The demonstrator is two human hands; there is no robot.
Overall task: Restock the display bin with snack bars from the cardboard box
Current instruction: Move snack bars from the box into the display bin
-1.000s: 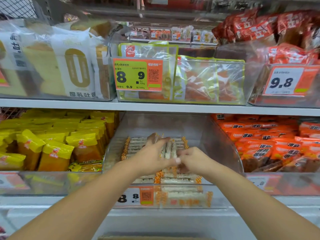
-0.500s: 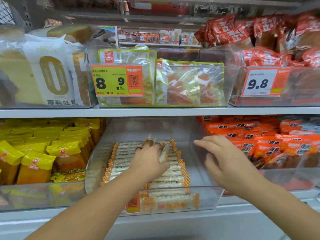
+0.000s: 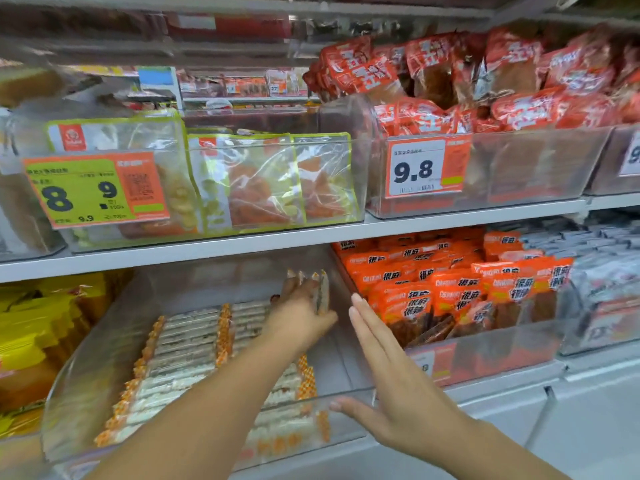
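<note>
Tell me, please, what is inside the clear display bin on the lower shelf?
The display bin holds rows of snack bars; the left hand grips several more. The forearm covers some rows.

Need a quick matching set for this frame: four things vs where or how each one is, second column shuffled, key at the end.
1. left hand
2. right hand
3. orange packets
4. 9.8 price tag

A. in the bin right of the display bin
B. on the upper shelf bin front
C. grips a few snack bars over the display bin
D. open, fingers straight, holding nothing

Pairs: 1-C, 2-D, 3-A, 4-B
</note>
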